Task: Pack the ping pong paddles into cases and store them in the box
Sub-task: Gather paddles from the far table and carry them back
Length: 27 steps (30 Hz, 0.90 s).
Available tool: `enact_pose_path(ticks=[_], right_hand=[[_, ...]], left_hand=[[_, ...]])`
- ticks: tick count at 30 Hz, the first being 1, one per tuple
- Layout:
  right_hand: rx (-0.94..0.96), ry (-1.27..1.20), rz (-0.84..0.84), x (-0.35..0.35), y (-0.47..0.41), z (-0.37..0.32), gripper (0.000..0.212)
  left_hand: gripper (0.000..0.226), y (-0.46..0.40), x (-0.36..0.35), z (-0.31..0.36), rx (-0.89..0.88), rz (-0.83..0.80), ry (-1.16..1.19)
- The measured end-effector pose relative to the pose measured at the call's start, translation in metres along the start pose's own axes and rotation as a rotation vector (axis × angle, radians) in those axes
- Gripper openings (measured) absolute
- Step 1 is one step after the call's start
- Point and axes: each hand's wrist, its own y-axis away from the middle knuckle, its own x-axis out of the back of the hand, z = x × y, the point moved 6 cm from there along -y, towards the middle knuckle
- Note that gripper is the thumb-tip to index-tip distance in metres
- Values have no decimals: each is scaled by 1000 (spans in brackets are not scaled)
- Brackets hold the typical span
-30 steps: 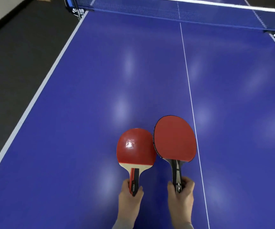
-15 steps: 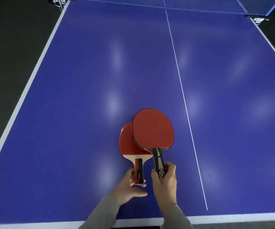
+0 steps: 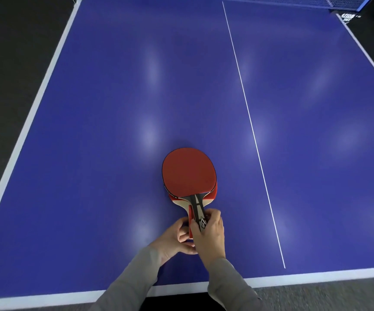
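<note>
- The top paddle point(image 3: 188, 171) has a dark handle with a white diamond-shaped logo near its butt; the mark is too small to read.
- It lies stacked on the lower paddle point(image 3: 213, 194), of which only a red rim, pale wood and a red handle strip show.
- The right hand point(image 3: 210, 234) has its fingers curled round the top paddle's handle.
- The left hand point(image 3: 177, 239) curls its fingers at the lower paddle's red handle, seemingly gripping it, though the right hand hides part of the hold.
- Both paddles sit above the near end of the blue table point(image 3: 114, 108), left of the white centre line point(image 3: 249, 122).
- The net point(image 3: 329, 0) crosses the far edge; white writing on its post clamp point(image 3: 347, 17) is blurred.
- Dark carpet point(image 3: 13, 52) surrounds the table.
- Grey sleeves point(image 3: 127, 286) cover both forearms.
</note>
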Motion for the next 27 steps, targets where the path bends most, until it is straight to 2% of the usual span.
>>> enact_pose_path(ticks=[10, 22, 27], right_hand=[[28, 187, -13, 4, -12, -2, 27], [84, 124, 125, 2, -1, 2, 26], [73, 122, 125, 2, -1, 5, 28]], left_hand=[[75, -2, 2, -1, 21, 9, -46], [71, -1, 0, 1, 20, 14, -5], [70, -2, 0, 1, 28, 10, -23]])
